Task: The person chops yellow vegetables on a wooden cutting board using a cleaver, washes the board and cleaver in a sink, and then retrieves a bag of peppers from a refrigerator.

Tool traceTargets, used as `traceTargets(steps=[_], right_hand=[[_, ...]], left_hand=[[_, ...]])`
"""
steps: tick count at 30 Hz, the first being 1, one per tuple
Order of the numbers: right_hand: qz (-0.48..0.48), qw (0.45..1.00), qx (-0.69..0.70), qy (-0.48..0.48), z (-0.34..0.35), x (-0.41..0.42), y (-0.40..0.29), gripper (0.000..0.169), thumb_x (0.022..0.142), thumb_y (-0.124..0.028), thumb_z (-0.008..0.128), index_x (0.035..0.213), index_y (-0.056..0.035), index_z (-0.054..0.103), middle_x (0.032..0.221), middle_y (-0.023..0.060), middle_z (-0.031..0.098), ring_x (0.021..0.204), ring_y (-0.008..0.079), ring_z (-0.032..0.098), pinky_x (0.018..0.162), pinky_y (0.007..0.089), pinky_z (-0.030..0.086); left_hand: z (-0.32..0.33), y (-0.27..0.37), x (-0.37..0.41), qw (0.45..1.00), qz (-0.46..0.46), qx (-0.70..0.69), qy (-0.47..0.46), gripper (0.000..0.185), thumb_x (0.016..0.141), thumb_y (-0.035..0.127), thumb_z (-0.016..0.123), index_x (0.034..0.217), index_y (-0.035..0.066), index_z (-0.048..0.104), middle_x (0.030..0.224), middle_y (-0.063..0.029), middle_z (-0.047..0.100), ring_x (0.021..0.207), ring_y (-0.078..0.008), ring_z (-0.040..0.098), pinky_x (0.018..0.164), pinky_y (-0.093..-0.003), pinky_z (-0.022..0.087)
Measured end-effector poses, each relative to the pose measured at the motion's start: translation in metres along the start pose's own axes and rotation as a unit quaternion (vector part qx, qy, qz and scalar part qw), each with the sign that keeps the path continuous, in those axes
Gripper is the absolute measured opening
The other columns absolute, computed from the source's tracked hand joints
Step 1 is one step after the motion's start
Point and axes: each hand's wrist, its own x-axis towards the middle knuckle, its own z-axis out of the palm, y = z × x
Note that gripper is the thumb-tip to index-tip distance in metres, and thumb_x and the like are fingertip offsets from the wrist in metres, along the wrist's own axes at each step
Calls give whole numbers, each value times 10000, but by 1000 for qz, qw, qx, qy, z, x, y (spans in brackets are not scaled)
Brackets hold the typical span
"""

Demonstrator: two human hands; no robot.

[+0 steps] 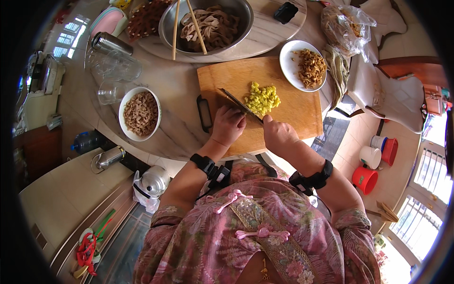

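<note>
My right hand (280, 134) grips the handle of a kitchen knife (237, 100), whose blade points up and to the left over the wooden cutting board (298, 113). Close beside the blade, my left hand (228, 124) rests over the board with its fingers curled. Whether those fingers hold a small piece or touch the blade is hidden from this angle. A heap of chopped yellow-green vegetable (261, 98) lies on the board just beyond the knife. On the board's far right corner stands a white plate (289, 67) with chopped brown food (312, 69).
Left of the board are a white bowl (122, 122) of minced meat (140, 114), clear glasses (118, 67) and a steel flask (111, 43). Wooden chopsticks (196, 26) lie across a metal basin (244, 32) behind. A plastic bag (345, 28) and a cloth (337, 76) are at right.
</note>
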Motion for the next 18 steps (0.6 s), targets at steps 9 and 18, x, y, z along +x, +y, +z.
traceTargets(steps=[9, 18], right_hand=[[-1, 999, -19, -29, -12, -22, 0, 152, 717, -27, 450, 852, 8, 389, 682, 166, 591, 637, 312, 603, 559, 362, 477], [7, 1000, 5, -8, 1, -2, 3, 156, 740, -43, 423, 886, 9, 399, 695, 172, 592, 694, 327, 598, 618, 377, 473]], left_hand=[[1, 1, 3, 1000, 14, 12, 10, 107, 547, 6, 581, 624, 75, 554, 707, -32, 530, 640, -222, 482, 584, -320, 418], [0, 2, 4, 1000, 9, -3, 2, 151, 540, 5, 583, 677, 69, 576, 728, -32, 541, 662, -231, 491, 595, -332, 419]])
